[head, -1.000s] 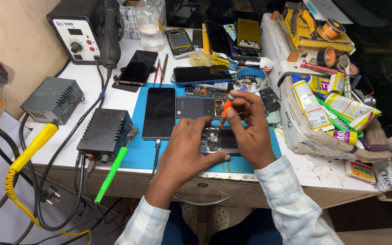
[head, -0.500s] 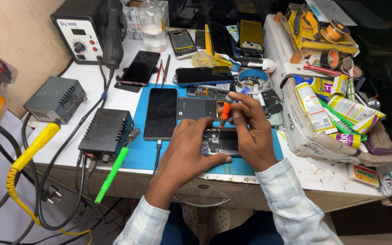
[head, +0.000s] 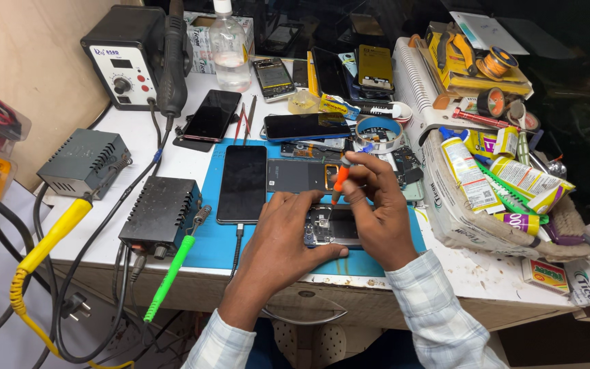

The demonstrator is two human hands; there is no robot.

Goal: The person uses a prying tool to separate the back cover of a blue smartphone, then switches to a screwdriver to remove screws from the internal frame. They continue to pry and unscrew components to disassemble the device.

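Observation:
An opened phone point(head: 332, 229) with its back removed lies on a blue work mat point(head: 221, 239) near the table's front edge. My left hand point(head: 281, 236) rests flat on its left end and holds it down. My right hand point(head: 377, 208) grips a small orange-handled screwdriver point(head: 340, 176), held upright with its tip down on the phone's insides. A grey back cover point(head: 298, 175) lies just beyond the phone, and a black phone point(head: 242, 183) lies screen up to the left.
A hot-air station point(head: 128, 58), two black power boxes point(head: 162, 213), cables and a green-handled iron point(head: 169, 277) crowd the left. Several phones point(head: 306, 126), a tape roll point(head: 378, 131) and a clear bottle point(head: 229, 44) sit behind. Glue tubes point(head: 507, 178) and tools fill the right.
The view has shifted slightly. My hands stay on the opened phone, with the screwdriver still upright over it.

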